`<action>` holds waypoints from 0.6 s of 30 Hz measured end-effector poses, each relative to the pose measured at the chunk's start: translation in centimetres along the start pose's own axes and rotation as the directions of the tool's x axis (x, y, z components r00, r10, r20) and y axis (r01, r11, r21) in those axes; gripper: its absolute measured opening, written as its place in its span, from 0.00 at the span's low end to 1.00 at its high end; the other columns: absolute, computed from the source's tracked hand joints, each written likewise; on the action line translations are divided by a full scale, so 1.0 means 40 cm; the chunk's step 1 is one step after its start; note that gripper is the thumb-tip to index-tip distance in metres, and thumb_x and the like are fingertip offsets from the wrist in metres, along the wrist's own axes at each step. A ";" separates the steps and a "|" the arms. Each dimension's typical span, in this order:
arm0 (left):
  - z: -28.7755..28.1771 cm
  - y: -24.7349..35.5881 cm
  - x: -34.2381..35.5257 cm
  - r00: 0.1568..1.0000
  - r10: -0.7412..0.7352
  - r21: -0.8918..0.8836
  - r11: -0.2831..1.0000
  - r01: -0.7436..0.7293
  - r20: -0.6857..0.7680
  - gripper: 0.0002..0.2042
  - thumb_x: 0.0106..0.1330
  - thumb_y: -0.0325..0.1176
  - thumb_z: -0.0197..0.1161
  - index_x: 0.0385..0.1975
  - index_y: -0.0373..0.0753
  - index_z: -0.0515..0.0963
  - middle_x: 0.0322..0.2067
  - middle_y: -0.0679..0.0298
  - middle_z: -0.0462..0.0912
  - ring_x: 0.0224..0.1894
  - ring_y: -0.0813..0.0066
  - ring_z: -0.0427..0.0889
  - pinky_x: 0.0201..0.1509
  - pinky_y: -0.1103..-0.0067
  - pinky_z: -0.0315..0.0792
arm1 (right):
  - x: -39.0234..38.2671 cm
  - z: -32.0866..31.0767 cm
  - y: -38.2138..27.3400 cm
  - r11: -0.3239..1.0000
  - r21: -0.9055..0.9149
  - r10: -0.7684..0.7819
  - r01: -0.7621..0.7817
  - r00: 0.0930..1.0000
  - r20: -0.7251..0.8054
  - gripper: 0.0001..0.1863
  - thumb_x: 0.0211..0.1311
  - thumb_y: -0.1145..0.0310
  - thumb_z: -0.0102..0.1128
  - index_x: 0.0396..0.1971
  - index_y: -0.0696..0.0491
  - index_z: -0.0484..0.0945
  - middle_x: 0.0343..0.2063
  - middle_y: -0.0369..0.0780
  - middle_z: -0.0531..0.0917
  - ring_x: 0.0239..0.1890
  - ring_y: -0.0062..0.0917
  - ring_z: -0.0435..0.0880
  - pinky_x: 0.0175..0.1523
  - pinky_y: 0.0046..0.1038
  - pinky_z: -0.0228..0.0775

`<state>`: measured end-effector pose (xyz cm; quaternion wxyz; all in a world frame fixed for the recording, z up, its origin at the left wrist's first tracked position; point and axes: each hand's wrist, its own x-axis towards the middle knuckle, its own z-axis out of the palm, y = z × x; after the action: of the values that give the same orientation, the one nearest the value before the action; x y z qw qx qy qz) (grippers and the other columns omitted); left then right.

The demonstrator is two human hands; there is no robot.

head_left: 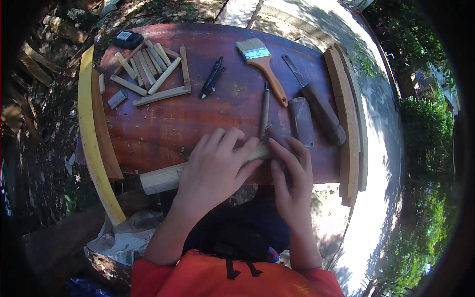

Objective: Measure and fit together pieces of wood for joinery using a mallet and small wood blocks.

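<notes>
Curling over a pale wooden bar (162, 179), the left hand (210, 161) grips it by the tabletop (148, 141); I cannot tell whether the right hand (293, 180) pinches its end.

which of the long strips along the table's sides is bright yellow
The outer left strip. It alone is bright yellow; the inner left strip is brown, and the right-side strips are brownish too.

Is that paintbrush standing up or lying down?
Lying down: the paintbrush stretches along the table, with bristles pointing away from the person and handle toward them.
</notes>
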<state>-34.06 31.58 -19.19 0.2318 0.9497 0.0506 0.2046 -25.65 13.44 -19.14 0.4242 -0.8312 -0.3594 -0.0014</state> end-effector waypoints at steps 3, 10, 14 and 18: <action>0.002 0.000 -0.006 1.000 -0.008 0.005 1.000 0.008 -0.002 0.19 0.67 0.43 0.73 0.54 0.43 0.85 0.43 0.64 0.78 0.45 0.63 0.80 0.50 0.65 0.75 | 0.005 0.002 -0.008 0.995 0.086 0.044 -0.044 0.999 -0.003 0.26 0.71 0.76 0.64 0.68 0.52 0.79 0.62 0.49 0.77 0.64 0.43 0.79 0.69 0.39 0.71; -0.004 0.005 -0.009 1.000 -0.012 0.010 1.000 0.012 -0.006 0.18 0.67 0.43 0.73 0.54 0.45 0.86 0.43 0.65 0.79 0.45 0.63 0.80 0.49 0.65 0.76 | 0.003 -0.018 0.003 0.998 -0.055 0.036 -0.035 0.999 0.018 0.31 0.70 0.72 0.68 0.72 0.55 0.74 0.57 0.49 0.80 0.59 0.42 0.82 0.64 0.40 0.74; 0.003 0.006 -0.009 1.000 -0.019 -0.010 1.000 0.019 0.003 0.18 0.67 0.43 0.73 0.54 0.45 0.86 0.43 0.65 0.79 0.44 0.63 0.80 0.49 0.65 0.75 | 0.011 -0.013 -0.002 0.995 -0.094 -0.018 0.020 1.000 0.023 0.28 0.72 0.70 0.67 0.71 0.55 0.75 0.55 0.50 0.82 0.56 0.43 0.84 0.61 0.39 0.75; 0.001 0.007 -0.007 1.000 -0.012 0.003 1.000 0.012 -0.001 0.18 0.67 0.43 0.73 0.55 0.46 0.86 0.43 0.65 0.79 0.44 0.63 0.80 0.49 0.65 0.75 | 0.032 -0.017 -0.003 0.995 -0.096 -0.027 0.027 1.000 0.005 0.25 0.74 0.73 0.63 0.69 0.56 0.77 0.50 0.49 0.85 0.52 0.41 0.86 0.57 0.37 0.77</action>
<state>-34.30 31.28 -19.19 0.2315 0.9496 0.0566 0.2037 -24.59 13.77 -18.23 0.3830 -0.8457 -0.3708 -0.0228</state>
